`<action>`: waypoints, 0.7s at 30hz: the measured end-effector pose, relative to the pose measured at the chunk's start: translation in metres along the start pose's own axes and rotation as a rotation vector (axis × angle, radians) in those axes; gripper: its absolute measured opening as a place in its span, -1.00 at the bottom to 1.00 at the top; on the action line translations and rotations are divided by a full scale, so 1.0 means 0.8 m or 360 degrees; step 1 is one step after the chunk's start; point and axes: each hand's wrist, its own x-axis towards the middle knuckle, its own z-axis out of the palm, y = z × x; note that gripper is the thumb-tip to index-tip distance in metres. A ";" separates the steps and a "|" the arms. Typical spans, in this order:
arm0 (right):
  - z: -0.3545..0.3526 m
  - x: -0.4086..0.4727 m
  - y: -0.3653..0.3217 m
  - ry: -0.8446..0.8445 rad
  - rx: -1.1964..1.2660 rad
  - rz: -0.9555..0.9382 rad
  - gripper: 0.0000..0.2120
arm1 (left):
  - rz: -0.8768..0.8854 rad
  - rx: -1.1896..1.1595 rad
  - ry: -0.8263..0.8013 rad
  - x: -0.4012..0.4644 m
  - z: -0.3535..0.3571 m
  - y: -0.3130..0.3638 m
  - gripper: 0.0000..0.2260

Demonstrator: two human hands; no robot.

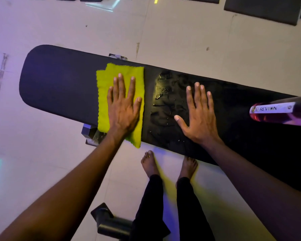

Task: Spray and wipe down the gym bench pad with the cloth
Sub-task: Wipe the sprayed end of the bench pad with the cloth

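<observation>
The bench pad (63,87) running across the middle of the frame is black, tinged violet at its left end and glossy with wet streaks at centre. On it lies a bright yellow-green cloth (104,94). At the right edge a bottle (283,110) holds pink liquid and carries a white label with dark lettering. The floor (181,32) is pale cream tile washed with purple light. Dark grey mats (261,9) fill the upper right. The trousers (163,206) at bottom centre are black.

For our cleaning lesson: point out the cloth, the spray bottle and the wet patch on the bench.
cloth (103,94), head view, bare left part.
spray bottle (274,108), head view, white label.
wet patch (165,101), head view, glossy middle.
</observation>
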 end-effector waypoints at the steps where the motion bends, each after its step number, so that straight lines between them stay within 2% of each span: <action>1: -0.002 -0.008 0.011 -0.0003 0.0000 0.0025 -0.10 | -0.0079 0.0007 -0.0008 -0.015 0.002 0.013 -0.41; 4: 0.000 -0.019 0.022 0.0012 -0.0023 0.0082 -0.10 | -0.0083 0.0051 -0.0067 -0.041 0.010 0.069 -0.38; 7: 0.005 -0.018 0.018 0.0038 -0.0039 0.0110 -0.09 | 0.0208 0.0019 -0.0103 -0.003 0.010 0.112 -0.39; 10: 0.007 -0.019 0.020 0.0047 -0.0066 0.0135 -0.07 | 0.0421 0.0020 -0.0075 0.063 0.003 0.100 -0.44; 13: 0.006 -0.019 0.021 0.0039 -0.0056 0.0150 -0.06 | 0.0334 0.0040 -0.0019 0.067 0.000 0.067 -0.46; 16: 0.004 -0.019 0.024 0.0019 -0.0015 0.0103 -0.08 | 0.0114 0.0038 -0.0011 0.026 0.003 0.060 -0.44; 18: 0.003 -0.025 0.033 0.0020 0.0014 0.0118 -0.09 | -0.0005 0.0072 -0.0052 -0.004 0.008 0.081 -0.42; 21: 0.004 -0.038 0.044 0.0023 -0.0006 0.0215 -0.12 | 0.0063 0.0088 -0.0096 -0.013 0.014 0.131 -0.39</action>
